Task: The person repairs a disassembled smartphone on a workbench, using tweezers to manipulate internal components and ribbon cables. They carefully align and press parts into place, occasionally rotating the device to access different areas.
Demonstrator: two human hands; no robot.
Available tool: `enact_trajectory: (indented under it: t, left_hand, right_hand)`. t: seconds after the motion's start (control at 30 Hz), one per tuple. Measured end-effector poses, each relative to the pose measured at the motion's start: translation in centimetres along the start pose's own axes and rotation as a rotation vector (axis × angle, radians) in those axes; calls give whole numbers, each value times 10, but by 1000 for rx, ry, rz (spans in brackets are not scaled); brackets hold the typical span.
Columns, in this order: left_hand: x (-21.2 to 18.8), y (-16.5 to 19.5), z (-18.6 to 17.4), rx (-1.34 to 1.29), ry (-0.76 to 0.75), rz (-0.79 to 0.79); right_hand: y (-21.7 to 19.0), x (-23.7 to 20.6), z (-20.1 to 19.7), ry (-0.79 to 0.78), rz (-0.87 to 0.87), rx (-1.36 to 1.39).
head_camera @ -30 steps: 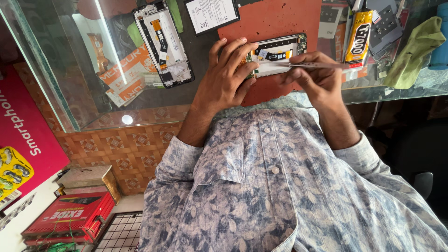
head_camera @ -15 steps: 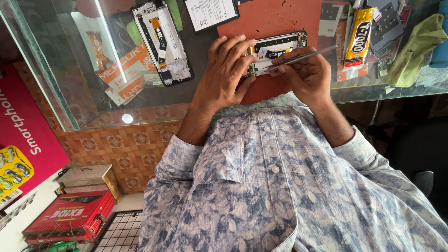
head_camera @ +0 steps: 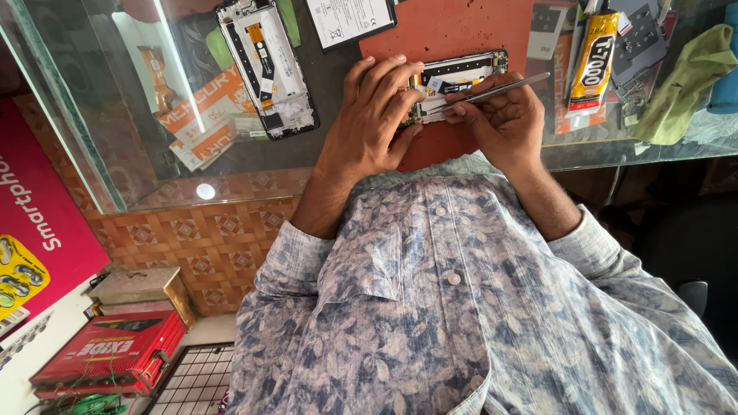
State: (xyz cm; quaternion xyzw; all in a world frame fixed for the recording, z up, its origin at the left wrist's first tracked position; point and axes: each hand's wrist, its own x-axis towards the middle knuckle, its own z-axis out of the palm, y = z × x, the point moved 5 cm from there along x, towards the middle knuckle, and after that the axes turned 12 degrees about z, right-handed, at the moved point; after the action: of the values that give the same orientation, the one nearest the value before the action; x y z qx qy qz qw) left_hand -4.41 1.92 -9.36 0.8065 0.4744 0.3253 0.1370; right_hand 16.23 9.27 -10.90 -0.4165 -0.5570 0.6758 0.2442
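An opened phone (head_camera: 460, 81) with its back off lies on a red-brown work mat (head_camera: 453, 34) on the glass counter. My left hand (head_camera: 374, 119) rests on the phone's left end, fingers spread over it, holding it down. My right hand (head_camera: 500, 119) grips metal tweezers (head_camera: 492, 93), their tips pointing left into the phone's inner parts near my left fingertips.
A second dismantled phone frame (head_camera: 265, 65) lies to the left on the glass counter (head_camera: 231, 157). A yellow-and-black glue tube (head_camera: 593, 61), phone parts and a green cloth (head_camera: 680, 84) sit at the right. A red box (head_camera: 108, 353) stands on the floor, lower left.
My right hand has shifted slightly, and the tweezers now angle lower, with their tips further into the phone. My left hand keeps its hold.
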Motion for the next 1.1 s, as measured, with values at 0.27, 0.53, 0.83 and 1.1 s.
enact_trajectory:
  t: [0.27, 0.53, 0.83, 1.1]
  left_hand:
    - [0, 1, -3, -8, 14, -14]
    - [2, 3, -5, 1, 19, -5]
    - [2, 2, -5, -1, 1, -8]
    - [2, 2, -5, 6, 5, 2]
  right_hand:
    - [-1, 2, 2, 0, 14, -19]
    - [1, 3, 2, 28, 24, 18]
    - [1, 3, 2, 58, 14, -8]
    - [1, 5, 4, 61, 24, 10]
